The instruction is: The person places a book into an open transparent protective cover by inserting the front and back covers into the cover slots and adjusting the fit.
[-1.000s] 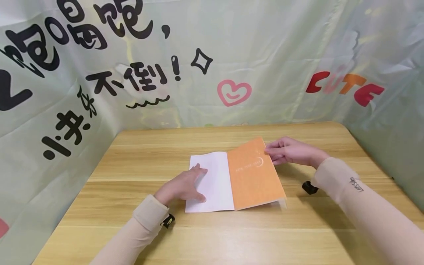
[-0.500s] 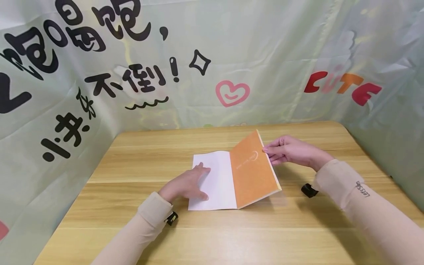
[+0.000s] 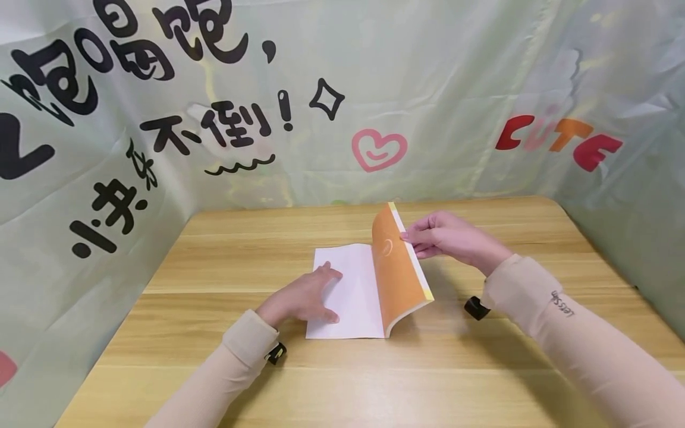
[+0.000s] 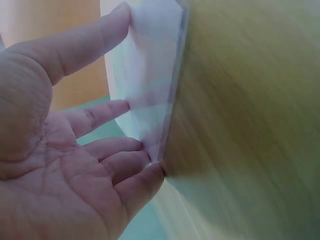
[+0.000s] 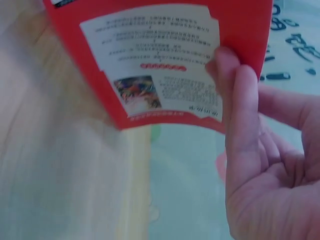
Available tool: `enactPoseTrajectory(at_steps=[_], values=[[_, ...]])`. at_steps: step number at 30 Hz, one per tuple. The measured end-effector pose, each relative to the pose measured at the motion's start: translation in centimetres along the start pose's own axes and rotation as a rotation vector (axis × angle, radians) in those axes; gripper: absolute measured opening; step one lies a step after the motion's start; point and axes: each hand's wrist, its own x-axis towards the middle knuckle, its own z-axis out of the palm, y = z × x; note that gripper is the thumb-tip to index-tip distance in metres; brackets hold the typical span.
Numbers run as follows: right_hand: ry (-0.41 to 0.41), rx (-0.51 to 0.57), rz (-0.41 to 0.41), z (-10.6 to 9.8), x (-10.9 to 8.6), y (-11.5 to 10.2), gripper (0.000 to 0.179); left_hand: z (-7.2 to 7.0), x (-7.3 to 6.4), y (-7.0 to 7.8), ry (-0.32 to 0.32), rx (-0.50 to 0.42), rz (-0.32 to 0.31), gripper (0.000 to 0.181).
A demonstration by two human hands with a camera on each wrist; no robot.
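Note:
An open paperback book (image 3: 355,297) lies on the wooden table, a white page on its left side. Its right half, topped by an orange page (image 3: 402,276), is lifted and curves up toward the left. My right hand (image 3: 452,238) pinches the outer edge of that half between thumb and fingers. The right wrist view reveals the book's red cover (image 5: 245,25), with a pale text panel and a small picture, on the underside. With fingers spread, my left hand (image 3: 302,297) rests on the white page; in the left wrist view its fingertips touch the paper near the edge.
Light wooden table (image 3: 342,386) spreads around the book. A pale cloth backdrop (image 3: 455,77) with black characters, a pink heart and coloured letters stands behind and at both sides. Small black devices (image 3: 475,308) sit under the sleeve cuffs.
My right hand has moved left, raising the book's right half from a low tilt to a steeper one, so its page edges now show. My left hand has stayed on the white page.

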Motion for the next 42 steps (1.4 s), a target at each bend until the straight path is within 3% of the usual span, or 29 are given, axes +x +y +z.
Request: enactPoseTrajectory(at_steps=[10, 14, 19, 24, 34, 42], values=[[0.047, -0.010, -0.006, 2.7, 1.5, -1.6, 0.034, 0.2, 0.0, -0.5, 0.041, -0.009, 0.006, 0.082], [0.052, 0.000, -0.015, 3.5, 2.0, -1.6, 0.031, 0.1, -0.1, -0.8, 0.059, -0.044, 0.043, 0.073], [0.064, 0.008, -0.026, 4.6, 2.6, -1.7, 0.029, -0.4, 0.2, -1.4, 0.165, -0.090, 0.083, 0.038], [0.099, -0.013, -0.011, 5.9, 3.3, -2.2, 0.028, -0.9, 0.4, -1.6, 0.276, -0.251, 0.054, 0.021], [0.149, -0.145, 0.017, 7.9, 4.1, -3.1, 0.024, -0.5, 0.6, -1.4, 0.160, -0.712, -0.035, 0.039], [0.169, -0.155, 0.005, 9.0, 4.7, -3.0, 0.021, -0.5, 0.3, -1.5, 0.131, -0.788, -0.053, 0.046]])
